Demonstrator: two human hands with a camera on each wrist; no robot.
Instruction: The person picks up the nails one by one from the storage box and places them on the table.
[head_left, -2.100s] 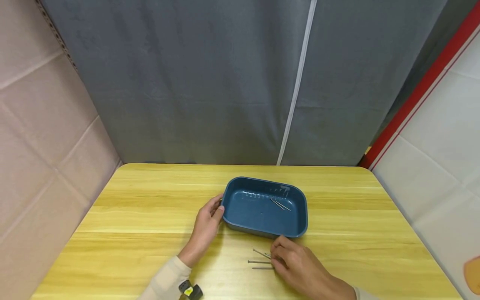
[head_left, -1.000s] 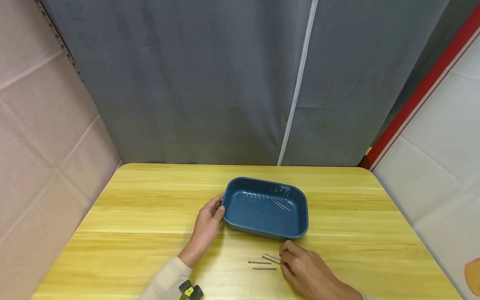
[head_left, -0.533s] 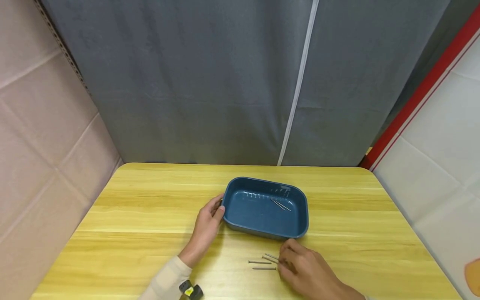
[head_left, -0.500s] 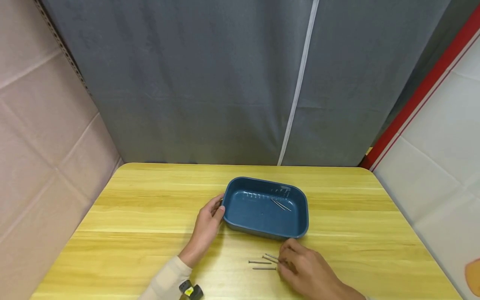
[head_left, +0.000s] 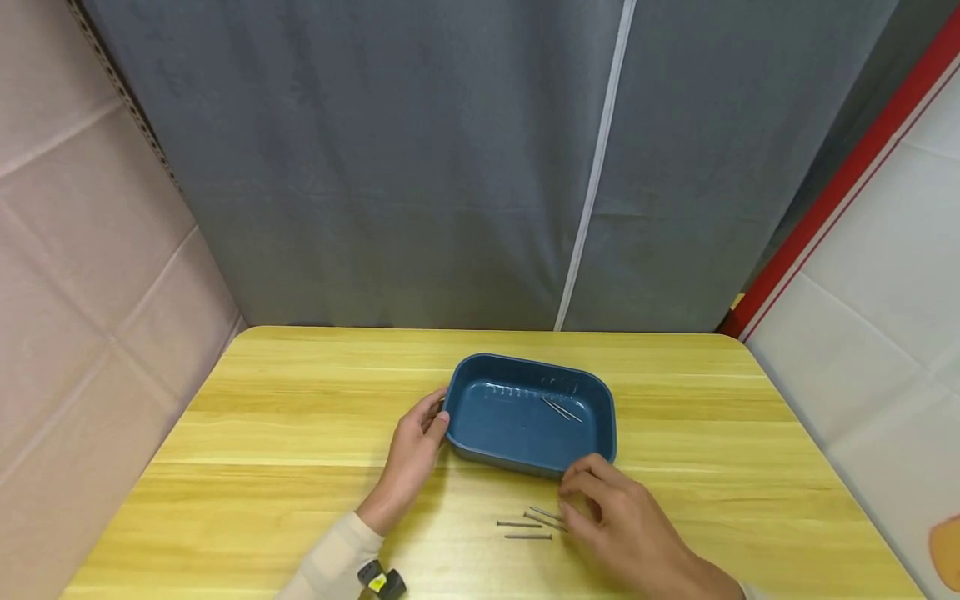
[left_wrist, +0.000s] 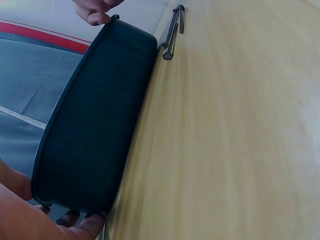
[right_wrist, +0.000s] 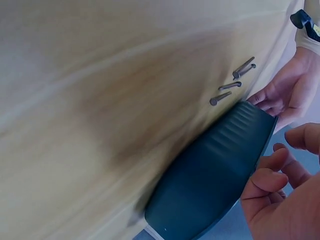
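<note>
A: Fingers of my left hand [head_left: 411, 454]: where do they lie?

B: They curl round the left end of the blue tray [head_left: 480, 454], thumb at the rim, fingertips under its edge; the left wrist view shows them [left_wrist: 82, 222] tucked beneath the tray's dark outer wall [left_wrist: 95, 130]. The hand grips the tray where it stands on the yellow wooden surface [head_left: 285, 417].

A: And my right hand [head_left: 622, 525]?

B: It hovers at the tray's near right corner, fingers bent loosely. In the right wrist view the fingers [right_wrist: 272, 182] curl beside the tray wall [right_wrist: 210, 185]. I cannot tell whether they pinch anything; no nail shows between them.

A: Location of the nails?

B: Three loose nails [head_left: 528, 523] lie on the surface just in front of the tray, just left of my right hand's fingertips, apart from the tray. Two point roughly sideways; the third lies at a slant. Two more nails [head_left: 561, 409] rest inside the tray, toward its far right part, close together.

A: Surroundings?

B: A grey curtain [head_left: 450, 167] hangs behind the surface; a small black and yellow object [head_left: 381, 581] sits at my left wrist.
</note>
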